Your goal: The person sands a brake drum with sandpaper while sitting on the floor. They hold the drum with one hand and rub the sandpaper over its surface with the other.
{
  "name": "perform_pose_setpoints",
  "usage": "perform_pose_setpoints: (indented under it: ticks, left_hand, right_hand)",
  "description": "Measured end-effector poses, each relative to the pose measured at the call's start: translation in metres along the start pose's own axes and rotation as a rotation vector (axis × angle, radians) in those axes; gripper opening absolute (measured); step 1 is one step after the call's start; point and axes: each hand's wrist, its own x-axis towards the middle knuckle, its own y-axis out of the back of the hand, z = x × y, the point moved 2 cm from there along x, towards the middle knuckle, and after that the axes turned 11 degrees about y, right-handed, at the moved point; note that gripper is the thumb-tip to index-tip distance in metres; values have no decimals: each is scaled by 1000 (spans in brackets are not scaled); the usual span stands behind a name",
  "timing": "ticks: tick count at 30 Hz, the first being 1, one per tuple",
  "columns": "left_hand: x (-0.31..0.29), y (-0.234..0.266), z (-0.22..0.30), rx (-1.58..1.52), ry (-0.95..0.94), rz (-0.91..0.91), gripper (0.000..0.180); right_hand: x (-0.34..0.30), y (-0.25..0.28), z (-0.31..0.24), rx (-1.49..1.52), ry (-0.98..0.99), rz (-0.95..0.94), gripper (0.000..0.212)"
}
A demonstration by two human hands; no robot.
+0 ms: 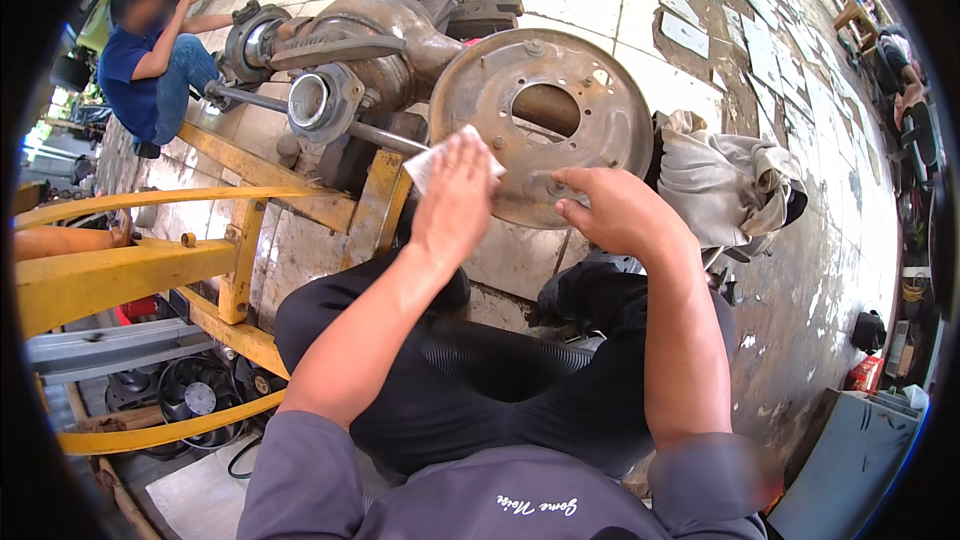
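A round, rust-brown brake backing plate (470, 75) with a large central hole and several small holes stands tilted before me, on the end of a rusty axle housing (375, 20). My left hand (458, 195) is closed on a small white sheet, cloth or paper (425, 168), pressing it to the plate's lower left face. At the lower right rim, my right hand (635, 212) grips the plate, thumb and forefinger on its face; its other fingers are hidden. Left of the plate, a metal hub end (312, 100) and a steel rod (385, 137) show.
A yellow metal frame (130, 270) fills the left side. Another person (155, 60) squats at the far left by the axle. Grey cloth (715, 180) lies right of the plate. A fan (195, 390) sits lower left, a grey metal box (845, 470) lower right.
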Motion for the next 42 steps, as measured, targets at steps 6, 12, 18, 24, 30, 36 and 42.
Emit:
perform_pose_setpoints:
  ticks: [6, 12, 18, 24, 30, 36, 42]
  left_hand:
    - [21, 6, -20, 1, 106, 101, 47]
    - [-1, -3, 13, -6, -14, 41, 49]
    - [17, 5, -8, 34, 110, 47, 49]
    - [3, -1, 2, 17, 27, 33, 48]
    - [5, -1, 2, 43, 2, 37, 48]
    - [5, 10, 7, -45, -29, 56, 43]
    - [-11, 5, 14, -13, -56, 47, 47]
  right_hand:
    - [4, 4, -9, -18, -15, -17, 38]
    - [4, 3, -2, -18, -14, -33, 40]
    - [1, 0, -6, -18, 12, -48, 39]
    - [2, 6, -10, -12, -26, -45, 40]
    - [-1, 1, -1, -12, 11, -17, 39]
    - [0, 5, -7, 2, -14, -15, 39]
    - [-2, 3, -3, -10, 1, 2, 38]
